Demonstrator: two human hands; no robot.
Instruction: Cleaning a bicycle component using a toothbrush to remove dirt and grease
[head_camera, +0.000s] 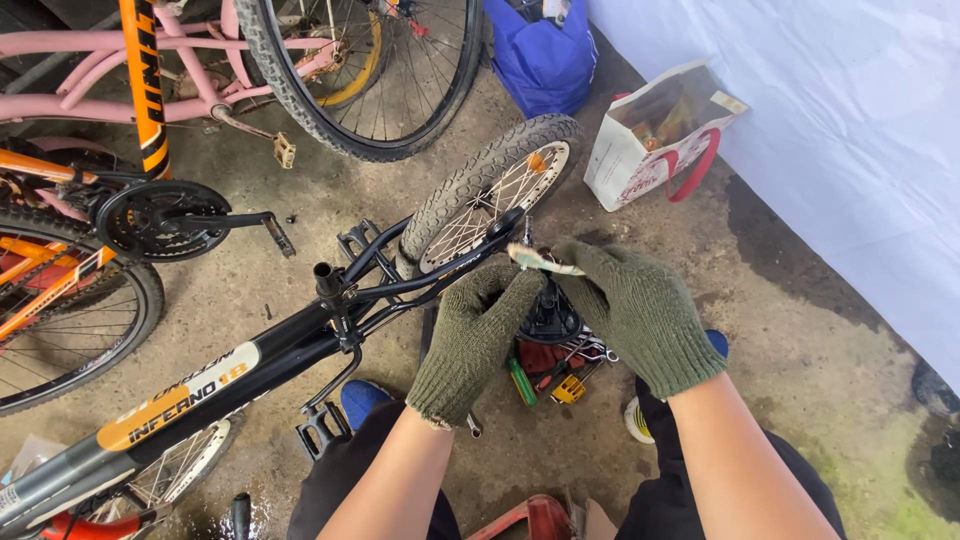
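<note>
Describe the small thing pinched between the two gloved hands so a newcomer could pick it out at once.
Start at the black bicycle lying on the concrete floor and follow its frame to the small rear wheel. Just below that wheel, the left hand and right hand, both in green knit gloves, pinch a pale, grimy scrap, lighter than everything around it.

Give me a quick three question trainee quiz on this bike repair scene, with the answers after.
1. True or false: both hands wear green knit gloves.
2. What do the fingers of the two hands pinch together? A) a small pale strip B) a pedal C) a screwdriver
3. Fill in: the small black bicycle lies on its ____.

Key
1. True: left hand and right hand are both gloved.
2. A: the small pale strip, held above a black saddle and a pile of tools.
3. Side: the black bicycle lies on the concrete floor.
</note>
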